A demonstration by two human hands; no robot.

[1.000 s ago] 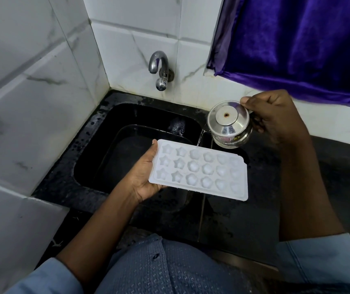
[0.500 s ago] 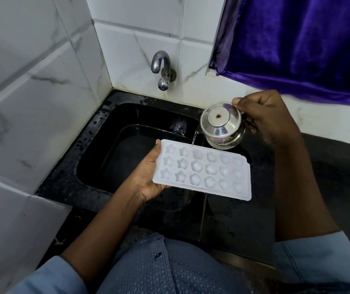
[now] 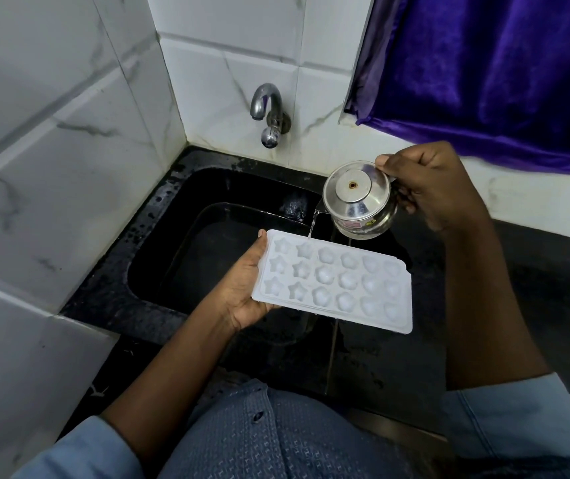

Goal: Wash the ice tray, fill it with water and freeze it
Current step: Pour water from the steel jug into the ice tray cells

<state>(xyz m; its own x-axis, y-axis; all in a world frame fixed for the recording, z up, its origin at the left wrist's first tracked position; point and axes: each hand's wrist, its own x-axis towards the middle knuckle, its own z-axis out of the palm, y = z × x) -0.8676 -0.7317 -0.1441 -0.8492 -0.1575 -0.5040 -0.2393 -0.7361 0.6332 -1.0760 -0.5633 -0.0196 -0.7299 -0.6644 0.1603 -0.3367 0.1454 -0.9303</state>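
– As the left forearm reaches up from the lower edge, how does the left hand (image 3: 242, 292) lie?
– Palm up, with the thumb hooked over the short left edge of the white ice tray (image 3: 335, 281). It grips the tray about level above the near right corner of the black sink (image 3: 173, 236).
– And further right?
– A thin stream of water (image 3: 312, 224) falls from a small tilted steel pot (image 3: 359, 198) into a star cell in the far row. The right hand (image 3: 432, 188) is clenched at the pot's side, thumb on the lid's rim.
– What is unclear?
– The pot's handle is hidden by those fingers, and the left fingers are hidden beneath the tray.
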